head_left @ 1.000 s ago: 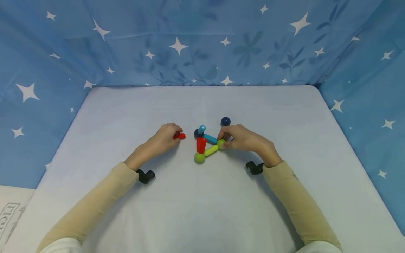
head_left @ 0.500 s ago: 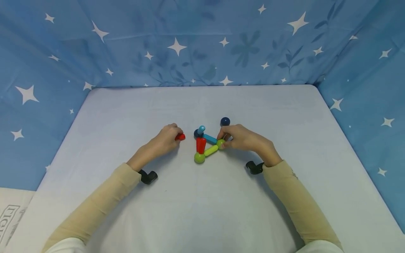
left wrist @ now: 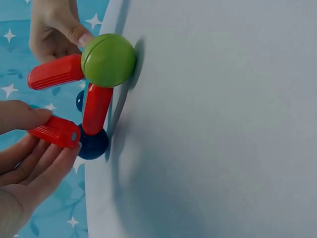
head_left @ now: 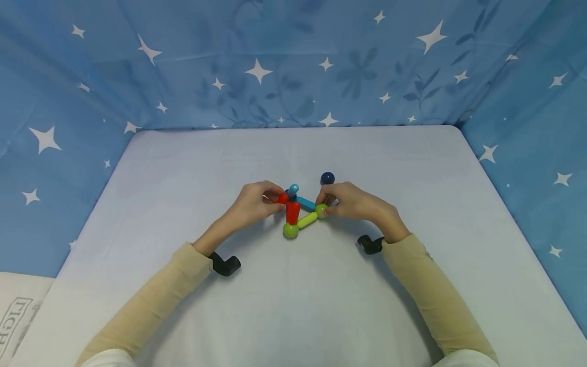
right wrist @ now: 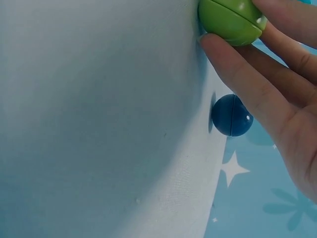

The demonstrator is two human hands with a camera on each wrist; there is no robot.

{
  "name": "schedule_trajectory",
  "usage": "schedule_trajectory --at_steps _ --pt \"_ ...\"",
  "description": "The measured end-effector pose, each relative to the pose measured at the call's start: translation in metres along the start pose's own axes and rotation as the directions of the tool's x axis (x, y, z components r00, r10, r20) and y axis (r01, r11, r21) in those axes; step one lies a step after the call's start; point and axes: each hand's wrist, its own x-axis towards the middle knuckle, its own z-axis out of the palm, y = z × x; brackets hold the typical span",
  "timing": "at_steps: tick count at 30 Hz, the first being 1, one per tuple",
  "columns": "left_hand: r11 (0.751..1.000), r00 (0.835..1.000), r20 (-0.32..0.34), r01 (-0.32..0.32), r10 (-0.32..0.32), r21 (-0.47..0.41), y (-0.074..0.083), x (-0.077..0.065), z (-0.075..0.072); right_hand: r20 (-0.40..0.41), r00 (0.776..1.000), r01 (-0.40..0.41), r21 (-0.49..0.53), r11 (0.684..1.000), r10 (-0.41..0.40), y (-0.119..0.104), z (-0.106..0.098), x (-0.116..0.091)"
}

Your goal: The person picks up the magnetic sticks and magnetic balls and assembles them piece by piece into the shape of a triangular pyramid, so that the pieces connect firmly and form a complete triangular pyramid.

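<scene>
A triangle of building sticks and balls lies mid-table. Its sides are a red stick (left wrist: 97, 109), a light blue stick (head_left: 305, 204) and a lime green stick (head_left: 308, 219). Another red stick (left wrist: 54, 72) stands on the near green ball (head_left: 291, 231), and a light blue stick (head_left: 293, 190) stands on the dark blue ball (left wrist: 93, 145). My left hand (head_left: 257, 204) pinches a loose red stick (left wrist: 57, 131), its end right at that dark blue ball. At the right corner, my right hand (head_left: 357, 205) holds a green ball (right wrist: 232, 21) between thumb and fingers.
A separate dark blue ball (head_left: 327, 178) sits just behind my right hand. Black wrist devices (head_left: 226, 265) hang under both wrists. The white table (head_left: 293, 306) ends at a blue star-patterned curtain (head_left: 293, 61); printed white material (head_left: 20, 316) is at the left edge.
My left hand has moved right with the red stick, from beside the structure up to its dark blue ball. My right hand stays on the green ball.
</scene>
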Motion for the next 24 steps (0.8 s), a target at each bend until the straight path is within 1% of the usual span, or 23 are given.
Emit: schedule_trajectory --at_steps 4,6,10,14,18,24 --pt "0.995 1.0 -0.02 0.016 -0.018 -0.095 0.0 0.0 0.007 0.001 1.0 -0.001 -0.003 1.0 0.001 0.001 0.0 0.0" --pt "0.992 1.0 -0.023 0.017 -0.02 -0.124 0.0 0.0 0.01 0.002 1.0 -0.005 -0.004 1.0 0.005 0.001 0.0 0.0" --pt "0.982 0.999 -0.012 0.036 -0.039 -0.183 0.0 -0.001 0.015 0.007 1.0 -0.005 -0.001 1.0 0.005 0.001 0.0 0.0" --pt "0.967 0.997 -0.003 0.069 -0.072 -0.246 0.0 -0.002 0.017 0.004 1.0 -0.002 0.0 1.0 0.002 0.001 0.0 0.0" --pt "0.959 0.996 0.001 0.088 -0.091 -0.268 0.0 -0.001 0.017 0.002 1.0 -0.001 -0.001 1.0 0.001 0.001 0.0 -0.001" --pt "0.957 0.996 -0.008 0.084 -0.09 -0.276 -0.002 0.0 0.018 0.002 1.0 -0.003 -0.003 1.0 0.003 0.001 0.0 -0.001"
